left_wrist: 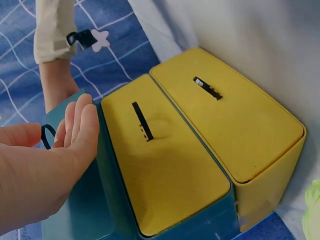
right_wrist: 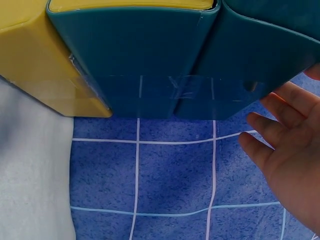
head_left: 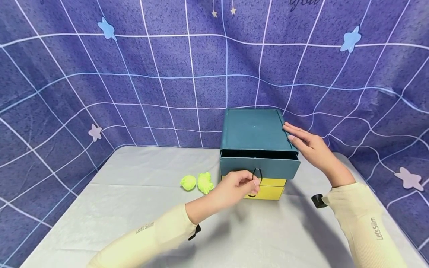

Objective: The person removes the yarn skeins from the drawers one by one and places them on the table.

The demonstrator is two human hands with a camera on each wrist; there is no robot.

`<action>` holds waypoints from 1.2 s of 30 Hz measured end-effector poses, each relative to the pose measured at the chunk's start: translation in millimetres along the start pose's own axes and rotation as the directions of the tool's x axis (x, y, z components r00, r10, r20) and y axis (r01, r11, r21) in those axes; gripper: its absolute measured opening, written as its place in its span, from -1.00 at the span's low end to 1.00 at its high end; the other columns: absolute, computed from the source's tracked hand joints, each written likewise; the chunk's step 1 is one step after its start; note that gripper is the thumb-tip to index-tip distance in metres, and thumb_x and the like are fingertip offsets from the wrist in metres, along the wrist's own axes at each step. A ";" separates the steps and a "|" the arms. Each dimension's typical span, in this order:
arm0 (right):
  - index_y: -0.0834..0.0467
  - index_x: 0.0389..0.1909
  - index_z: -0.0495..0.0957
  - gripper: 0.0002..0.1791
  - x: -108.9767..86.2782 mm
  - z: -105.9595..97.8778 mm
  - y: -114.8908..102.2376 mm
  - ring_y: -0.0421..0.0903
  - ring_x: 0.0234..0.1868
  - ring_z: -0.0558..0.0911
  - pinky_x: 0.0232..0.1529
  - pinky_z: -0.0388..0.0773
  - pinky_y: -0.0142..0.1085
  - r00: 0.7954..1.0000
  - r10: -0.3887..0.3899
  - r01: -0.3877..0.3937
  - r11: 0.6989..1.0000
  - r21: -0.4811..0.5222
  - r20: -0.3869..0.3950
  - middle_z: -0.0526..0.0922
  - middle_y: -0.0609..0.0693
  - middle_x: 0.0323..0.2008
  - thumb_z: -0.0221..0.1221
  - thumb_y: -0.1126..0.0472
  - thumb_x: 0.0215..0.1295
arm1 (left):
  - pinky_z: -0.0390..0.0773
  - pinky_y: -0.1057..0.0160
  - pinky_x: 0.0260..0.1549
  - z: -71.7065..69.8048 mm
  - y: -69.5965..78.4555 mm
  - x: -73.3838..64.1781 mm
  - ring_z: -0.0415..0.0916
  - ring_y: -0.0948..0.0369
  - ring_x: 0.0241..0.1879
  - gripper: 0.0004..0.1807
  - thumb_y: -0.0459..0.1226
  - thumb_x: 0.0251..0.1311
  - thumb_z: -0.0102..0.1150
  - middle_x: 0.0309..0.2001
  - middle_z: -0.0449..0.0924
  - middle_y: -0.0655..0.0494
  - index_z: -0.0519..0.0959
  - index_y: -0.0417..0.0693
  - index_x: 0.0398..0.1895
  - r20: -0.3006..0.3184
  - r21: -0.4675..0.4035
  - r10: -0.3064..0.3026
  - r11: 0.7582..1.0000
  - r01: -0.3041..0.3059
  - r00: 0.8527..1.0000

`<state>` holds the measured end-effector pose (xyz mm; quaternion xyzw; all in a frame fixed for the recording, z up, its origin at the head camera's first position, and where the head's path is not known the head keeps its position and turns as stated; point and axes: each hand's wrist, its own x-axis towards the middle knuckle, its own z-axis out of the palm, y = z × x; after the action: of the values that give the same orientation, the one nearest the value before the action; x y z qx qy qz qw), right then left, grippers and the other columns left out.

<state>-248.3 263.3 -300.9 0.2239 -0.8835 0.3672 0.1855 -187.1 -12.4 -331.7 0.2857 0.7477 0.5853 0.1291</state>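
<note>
A dark teal drawer cabinet (head_left: pixel 253 128) stands on the table, its teal top drawer (head_left: pixel 279 169) pulled partway out with a dark gap behind the front. My left hand (head_left: pixel 239 186) pinches the black loop handle (left_wrist: pixel 48 135) of that drawer between thumb and fingers. Below are two yellow drawers (left_wrist: pixel 175 155), each with a black strap handle (left_wrist: pixel 142 121); the left hand partly hides them in the head view. With fingers extended, my right hand (head_left: pixel 310 147) rests at the cabinet's upper right edge. From the right wrist view, its fingers (right_wrist: pixel 290 107) lie along the teal side.
Two bright yellow-green fuzzy objects, a round one (head_left: pixel 188 182) and a lumpier one (head_left: pixel 205 182), sit left of the cabinet. A grey-white cloth covers the table (head_left: pixel 134 178). A blue grid curtain (head_left: pixel 167 89) hangs close behind the cabinet.
</note>
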 end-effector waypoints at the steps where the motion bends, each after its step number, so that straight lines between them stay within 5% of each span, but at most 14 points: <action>1: 0.04 0.31 0.42 -0.57 0.3 0.0 0.4 -0.13 0.37 0.26 0.20 0.14 -0.61 1.000 0.000 0.000 1.000 0.000 0.002 0.35 -0.05 0.35 0.03 0.15 0.46 | 0.64 0.31 -0.17 -0.6 -0.7 2.1 0.64 0.00 -0.24 -0.83 -0.41 0.35 0.03 -0.30 0.63 -0.28 0.54 -0.43 -0.23 -0.002 -0.006 0.005 1.000 -0.005 1.000; 14: 0.04 0.33 0.39 -0.56 0.5 -1.0 -1.5 0.00 0.39 0.24 0.30 0.18 -0.41 0.999 0.020 -0.020 1.000 -0.007 0.029 0.31 -0.05 0.38 0.00 0.11 0.48 | 0.65 0.24 -0.14 -4.4 -3.0 19.1 0.65 -0.11 -0.23 -0.82 -0.41 0.35 0.03 -0.31 0.66 -0.26 0.55 -0.43 -0.22 -0.062 -0.032 -0.056 0.998 0.054 0.997; 25: 0.03 0.32 0.41 -0.57 0.9 -2.0 -1.8 -0.02 0.38 0.26 0.25 0.18 -0.49 1.000 0.013 -0.013 1.000 -0.011 0.013 0.34 -0.07 0.36 0.01 0.11 0.47 | 0.64 0.24 -0.13 -5.5 -2.4 18.2 0.66 -0.03 -0.23 -0.78 -0.34 0.36 0.06 -0.30 0.67 -0.21 0.56 -0.40 -0.20 -0.059 -0.037 -0.069 0.997 0.067 0.996; 30: 0.03 0.32 0.41 -0.57 0.1 -1.1 -1.2 0.02 0.38 0.26 0.25 0.18 -0.49 1.000 0.015 -0.015 1.000 -0.010 0.019 0.33 -0.07 0.36 0.01 0.11 0.47 | 0.63 0.18 -0.10 -7.1 -6.0 14.4 0.66 -0.02 -0.21 -0.72 -0.26 0.34 0.12 -0.25 0.67 -0.23 0.57 -0.39 -0.16 -0.066 -0.116 -0.130 0.986 0.122 0.989; 36: 0.03 0.32 0.41 -0.57 0.0 -1.1 -2.1 0.07 0.39 0.25 0.29 0.20 -0.41 1.000 0.019 -0.019 1.000 0.003 0.019 0.33 -0.08 0.37 0.01 0.11 0.47 | 0.61 0.10 -0.04 -10.0 -18.5 7.0 0.67 0.01 -0.17 -0.72 -0.34 0.35 0.07 -0.21 0.67 -0.19 0.53 -0.44 -0.05 -0.074 -0.254 -0.235 0.944 0.209 0.969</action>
<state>-247.1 262.9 -298.9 0.2194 -0.8867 0.3682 0.1734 -203.2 -19.2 -345.4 0.1510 0.7029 0.6687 0.1898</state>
